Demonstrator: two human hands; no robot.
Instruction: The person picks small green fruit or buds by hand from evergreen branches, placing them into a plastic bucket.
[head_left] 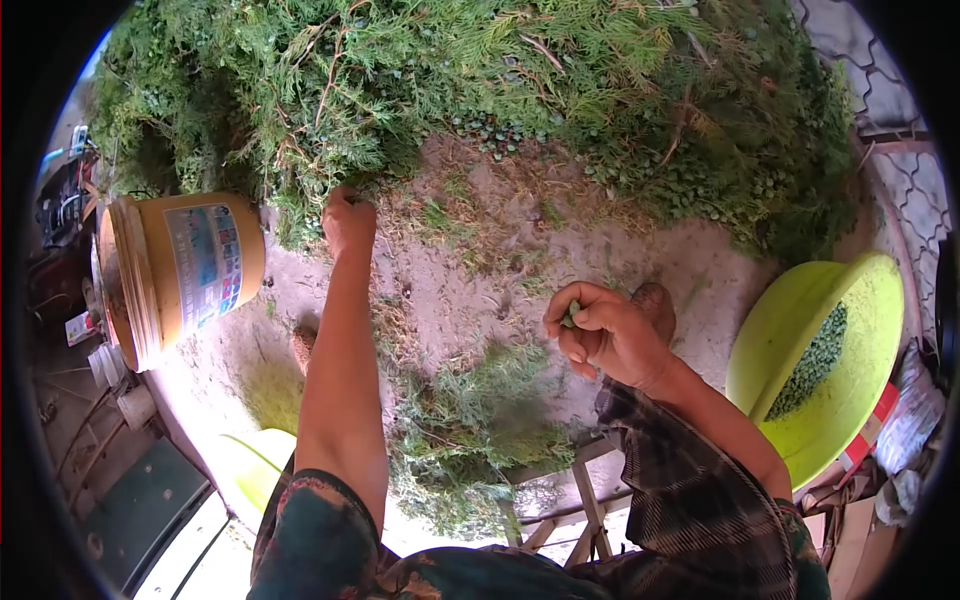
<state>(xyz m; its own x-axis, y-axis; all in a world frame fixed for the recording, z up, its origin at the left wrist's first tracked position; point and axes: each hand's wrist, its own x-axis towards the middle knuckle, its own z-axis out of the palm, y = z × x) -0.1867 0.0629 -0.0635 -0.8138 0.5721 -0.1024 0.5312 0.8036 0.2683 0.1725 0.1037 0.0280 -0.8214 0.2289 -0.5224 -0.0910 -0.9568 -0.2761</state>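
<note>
My left hand (350,225) reaches forward to the near edge of a large pile of conifer branches (480,60). Its fingers are closed at a leafy conifer sprig there, and the fingertips are partly hidden. Bluish-green cones (495,135) show among the foliage. Nearer to me, my right hand (615,335) is raised above the ground, palm partly up. Small green cones (571,313) peek out between its curled fingers and thumb. At the right stands a lime-green basin (875,340), tilted in view, with many small green cones (815,365) inside.
A yellow bucket (255,250) with a label lies on its side at the left. Loose sprigs (470,410) are heaped close before me, by a wooden frame (590,495). Another lime-green container (255,465) is at lower left. Needle litter (500,220) covers the ground (430,310).
</note>
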